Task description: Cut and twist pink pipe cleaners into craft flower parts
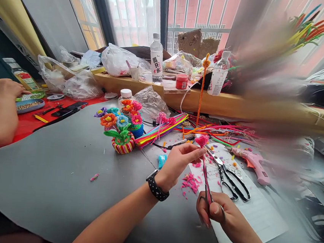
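My left hand [183, 158], with a dark dotted watch strap at its wrist, pinches a fuzzy pink pipe-cleaner flower [201, 140] just under its head. My right hand [213, 208] has its fingers through the handles of slim scissors [207, 189], their blades pointing up toward the flower's underside. Whether the blades touch the flower I cannot tell. Pink fluff clippings [191, 182] lie on the table below my left hand. Larger black-handled scissors [231, 178] rest on a white paper sheet [251, 218] beyond my right hand.
A pot of pipe-cleaner flowers [122, 144] stands left of a bundle of coloured pipe cleaners [163, 131]. A pink glue gun [254, 163] lies to the right. Water bottles [156, 60] line the wooden ledge. Another person's arm [0, 113] is at the left. A blur covers the right side.
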Demonstrator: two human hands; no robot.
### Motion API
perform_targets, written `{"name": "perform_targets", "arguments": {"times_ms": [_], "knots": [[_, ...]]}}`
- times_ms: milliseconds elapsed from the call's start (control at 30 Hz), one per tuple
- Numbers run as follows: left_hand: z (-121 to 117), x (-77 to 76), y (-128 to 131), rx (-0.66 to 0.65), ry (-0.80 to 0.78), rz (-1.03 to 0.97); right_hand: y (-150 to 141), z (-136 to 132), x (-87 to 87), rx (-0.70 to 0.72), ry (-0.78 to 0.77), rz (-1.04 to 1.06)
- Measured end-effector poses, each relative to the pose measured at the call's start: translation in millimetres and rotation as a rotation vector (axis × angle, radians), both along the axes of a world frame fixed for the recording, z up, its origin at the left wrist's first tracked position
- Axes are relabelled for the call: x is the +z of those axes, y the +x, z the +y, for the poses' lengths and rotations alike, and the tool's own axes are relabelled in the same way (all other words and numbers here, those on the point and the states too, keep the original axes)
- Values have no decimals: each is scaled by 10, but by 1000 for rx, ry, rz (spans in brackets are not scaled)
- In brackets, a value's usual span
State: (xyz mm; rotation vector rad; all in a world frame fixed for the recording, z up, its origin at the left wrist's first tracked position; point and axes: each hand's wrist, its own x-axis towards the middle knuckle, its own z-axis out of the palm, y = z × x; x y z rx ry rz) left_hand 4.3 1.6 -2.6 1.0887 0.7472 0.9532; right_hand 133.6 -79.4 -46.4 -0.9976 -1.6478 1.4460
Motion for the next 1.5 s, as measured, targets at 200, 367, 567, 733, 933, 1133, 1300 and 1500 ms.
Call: {"name": "perform_targets", "arguments": {"times_ms": [200,367,567,733,933,1133,1300,1500], "knots": [[19,27,-26,-16,-82,-32,-8,-3,20,6,-10,0],[38,16,-47,-19,-95,-56,-6,-11,33,10,-10,-24],[39,-2,-43,-29,-88,-62,-11,-28,85,-6,34,-111],[31,-5,-32,-36,-91,-68,-27,-41,89,25,32,-153],[20,-10,-24,-46,-91,-70,-18,-49,82,18,44,-188],[8,-11,-11,-47,-100,-57,-23,-40,79,8,32,-163],[-1,-26,5,-40,-83,-60,-18,-36,64,6,14,-106],[-1,-38,4,-35,-85,-66,-20,-34,62,-8,-36,-77]]}}
